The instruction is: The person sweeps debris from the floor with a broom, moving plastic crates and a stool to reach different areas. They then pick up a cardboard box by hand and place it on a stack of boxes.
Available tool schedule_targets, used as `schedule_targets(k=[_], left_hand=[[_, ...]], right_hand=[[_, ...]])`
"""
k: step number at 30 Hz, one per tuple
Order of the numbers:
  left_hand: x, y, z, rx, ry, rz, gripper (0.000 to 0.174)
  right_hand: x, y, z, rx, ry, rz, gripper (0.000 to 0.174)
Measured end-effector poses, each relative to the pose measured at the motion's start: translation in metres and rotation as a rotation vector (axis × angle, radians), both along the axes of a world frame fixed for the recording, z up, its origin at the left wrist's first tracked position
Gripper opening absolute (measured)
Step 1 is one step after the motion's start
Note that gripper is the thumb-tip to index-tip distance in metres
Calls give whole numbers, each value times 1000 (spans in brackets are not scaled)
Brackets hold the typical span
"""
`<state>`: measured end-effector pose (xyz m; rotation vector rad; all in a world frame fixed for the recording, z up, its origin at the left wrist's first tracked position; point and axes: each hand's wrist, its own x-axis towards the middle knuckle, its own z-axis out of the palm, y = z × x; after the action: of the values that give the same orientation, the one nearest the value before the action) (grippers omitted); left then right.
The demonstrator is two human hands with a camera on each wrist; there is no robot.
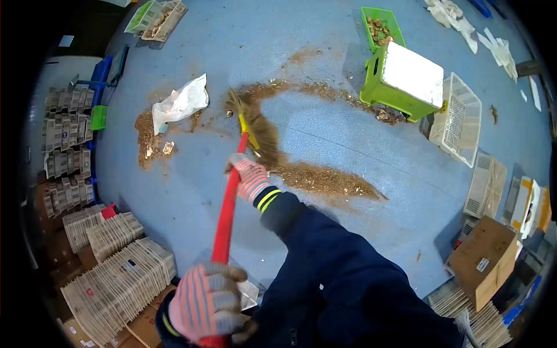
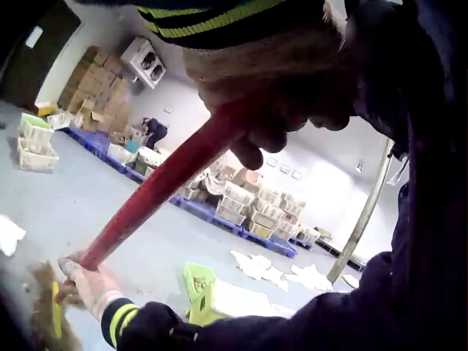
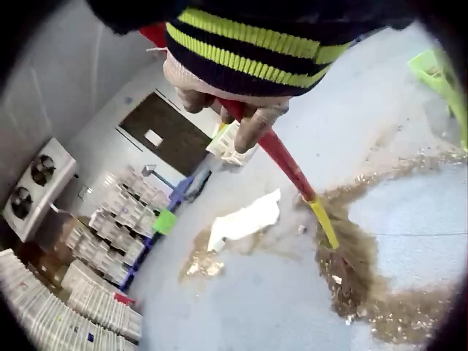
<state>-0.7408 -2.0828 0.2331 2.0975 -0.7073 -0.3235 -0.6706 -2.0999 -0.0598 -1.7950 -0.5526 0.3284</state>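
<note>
Both hands wear striped gloves and grip the red handle [image 1: 225, 223] of a broom. My left hand [image 1: 209, 301] holds the upper end close to the body, fingers curled round it. Further down, my right hand [image 1: 250, 176] wraps the handle just above its yellow collar [image 1: 243, 123]. The broom's bristles [image 1: 261, 130] lie on the blue floor, amid a curved band of brown debris [image 1: 331, 180] with pale bits in it. In the right wrist view the bristles [image 3: 344, 270] fan out over that debris.
A white crumpled sheet [image 1: 184, 104] lies by a second brown heap [image 1: 146, 139] at left. A green stool [image 1: 400, 81] with a white top stands right, beside a white crate [image 1: 458, 119] and a green bin [image 1: 381, 26]. Stacked crates [image 1: 119, 278] line the left; a cardboard box [image 1: 484, 258] sits lower right.
</note>
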Motion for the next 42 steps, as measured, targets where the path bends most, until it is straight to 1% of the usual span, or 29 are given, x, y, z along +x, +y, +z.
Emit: schedule_targets(k=[2, 4, 5, 7, 8, 11, 12, 13, 14, 16, 18, 20, 21, 22, 24, 25, 26, 27, 28, 29, 30, 31, 32, 34, 35, 37, 39, 41, 42], left_hand=[[-9, -2, 40, -198, -170, 174, 21], [-42, 0, 74, -132, -204, 619, 24], [-48, 8, 84, -141, -218, 673, 22], [-51, 28, 91, -306, -225, 544, 17], [-53, 38, 89, -395, -177, 487, 15], [-53, 53, 54, -602, -9, 383, 9], [-51, 49, 35, -653, 55, 353, 7], [-47, 41, 15, -717, 127, 311, 5], [-42, 23, -8, -770, 209, 279, 5], [-30, -21, -56, -881, 402, 256, 2], [-25, -59, -101, -803, 509, 269, 3], [-22, -74, -131, -749, 536, 151, 7], [-19, -72, -140, -720, 544, 90, 9], [-16, -62, -136, -662, 546, 103, 11], [-6, -16, -131, -521, 408, 133, 10], [6, 14, -117, -610, 384, 127, 10], [9, 43, -106, -545, 356, 182, 10], [10, 71, -98, -484, 322, 199, 10], [13, 101, -91, -422, 281, 212, 10], [17, 133, -83, -422, 228, 205, 11], [16, 163, -76, -430, 184, 214, 11], [14, 193, -68, -324, 143, 262, 13], [20, 225, -56, -215, 168, 214, 15], [17, 283, -48, -215, 122, 288, 17], [19, 311, -40, -146, 118, 276, 19], [18, 361, -38, -91, 47, 346, 24], [12, 405, -40, -32, 31, 341, 25], [4, 429, -24, 121, -35, 357, 27], [2, 437, -13, 167, -94, 356, 28]], right_hand=[[0, 5, 50, -103, 145, 162, 24], [-2, -27, 104, -112, -79, 139, 22], [-7, -42, 121, -126, -128, 93, 20], [-13, -78, 149, -255, -132, 172, 21], [-29, -99, 144, -204, -220, 64, 21], [-37, -177, 163, -495, -112, 246, 27], [-41, -199, 163, -732, -30, 260, 27], [-47, -223, 149, -715, -12, 147, 26], [-57, -251, 129, -832, 37, 95, 22], [-74, -304, 59, -1011, 9, -22, 17], [-85, -338, 13, -1056, 111, -108, 21], [-102, -346, -42, -956, 131, -222, 21], [-107, -333, -66, -838, 119, -290, 21], [-115, -313, -90, -717, 111, -359, 21], [-104, -236, -99, -669, 261, -378, 20], [-97, -195, -101, -647, 335, -390, 20], [-88, -150, -82, -609, 176, -388, 19], [-80, -110, -85, -588, 252, -338, 17], [-82, -66, -101, -552, 134, -417, 17], [-72, -27, -86, -482, 348, -363, 17], [-68, 14, -86, -526, 245, -346, 18], [-65, 51, -84, -471, 224, -297, 19], [-57, 93, -79, -409, 198, -257, 20], [-46, 184, -70, -371, 288, -215, 23], [-38, 232, -84, -219, 496, -199, 23], [-37, 325, -108, 72, 702, -182, 21], [-35, 399, -105, 158, 686, -67, 17], [-36, 453, -95, 154, 568, 125, 15], [-34, 463, -66, 142, 415, 197, 16]])
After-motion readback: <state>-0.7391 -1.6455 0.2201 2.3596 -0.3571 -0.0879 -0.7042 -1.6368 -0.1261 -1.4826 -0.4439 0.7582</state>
